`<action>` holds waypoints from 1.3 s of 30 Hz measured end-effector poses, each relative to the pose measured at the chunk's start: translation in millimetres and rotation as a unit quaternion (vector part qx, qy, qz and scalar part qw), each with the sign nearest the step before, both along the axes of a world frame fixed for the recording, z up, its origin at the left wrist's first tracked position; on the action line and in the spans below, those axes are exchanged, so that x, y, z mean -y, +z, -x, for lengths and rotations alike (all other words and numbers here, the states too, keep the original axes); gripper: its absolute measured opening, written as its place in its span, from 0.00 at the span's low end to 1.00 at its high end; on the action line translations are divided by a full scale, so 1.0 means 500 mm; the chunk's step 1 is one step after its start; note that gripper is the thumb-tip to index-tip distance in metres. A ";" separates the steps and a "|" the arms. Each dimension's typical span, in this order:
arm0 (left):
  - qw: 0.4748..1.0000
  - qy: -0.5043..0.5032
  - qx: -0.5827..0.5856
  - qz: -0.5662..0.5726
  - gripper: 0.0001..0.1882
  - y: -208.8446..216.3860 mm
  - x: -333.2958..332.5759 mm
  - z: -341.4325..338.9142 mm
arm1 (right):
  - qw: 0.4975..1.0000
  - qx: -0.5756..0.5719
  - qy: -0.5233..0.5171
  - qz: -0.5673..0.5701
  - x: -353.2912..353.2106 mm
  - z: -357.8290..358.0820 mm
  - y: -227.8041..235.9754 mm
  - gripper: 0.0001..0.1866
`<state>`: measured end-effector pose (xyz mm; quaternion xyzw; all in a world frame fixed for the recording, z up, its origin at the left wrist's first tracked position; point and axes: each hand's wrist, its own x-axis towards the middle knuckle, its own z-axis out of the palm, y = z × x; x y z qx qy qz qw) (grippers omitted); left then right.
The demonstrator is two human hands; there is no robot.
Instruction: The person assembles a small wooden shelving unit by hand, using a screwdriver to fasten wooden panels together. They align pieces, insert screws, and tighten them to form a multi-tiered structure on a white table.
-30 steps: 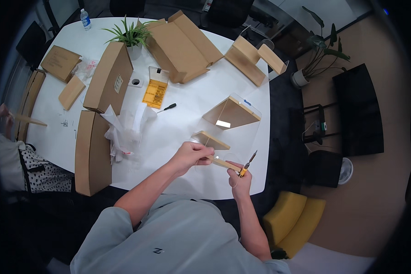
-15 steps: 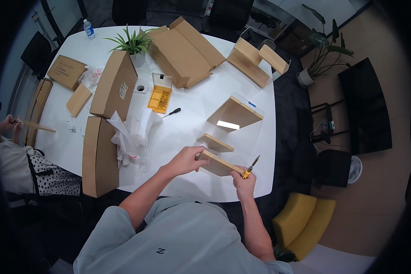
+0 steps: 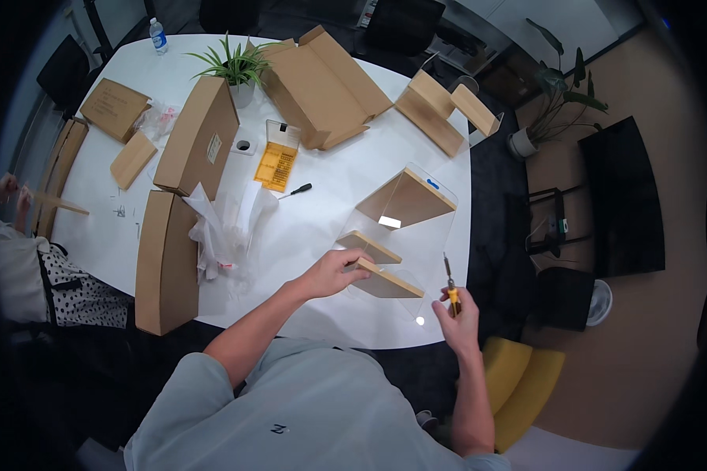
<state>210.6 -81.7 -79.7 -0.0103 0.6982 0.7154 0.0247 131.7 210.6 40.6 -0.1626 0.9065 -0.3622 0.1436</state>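
Observation:
My left hand (image 3: 335, 272) grips the left end of a light wooden board (image 3: 390, 283), the nearest of the boards joined to a clear acrylic panel (image 3: 425, 245). Beyond it stand a smaller wooden board (image 3: 371, 246) and a larger one (image 3: 408, 199) along the same panel. In my right hand (image 3: 459, 319) is a yellow-handled screwdriver (image 3: 452, 296), its shaft pointing away from me. That hand is to the right of the nearest board, apart from it, past the table's right edge.
A yellow bit case (image 3: 276, 165) lies open near a black screwdriver (image 3: 297, 191). Tall cardboard boxes (image 3: 167, 263) and plastic wrap (image 3: 229, 235) stand left of me. Another wooden-and-clear assembly (image 3: 430, 111) sits at the far right. At the left, a co-worker (image 3: 23, 271) holds a thin board.
My right hand has let go of the nearest board and moved right with the yellow screwdriver, which now points upward in view. My left hand still holds the board.

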 end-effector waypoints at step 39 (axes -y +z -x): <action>0.988 0.052 -0.148 0.008 0.13 -0.030 0.002 0.001 | 0.699 -0.304 0.502 -0.408 0.287 0.013 0.304 0.11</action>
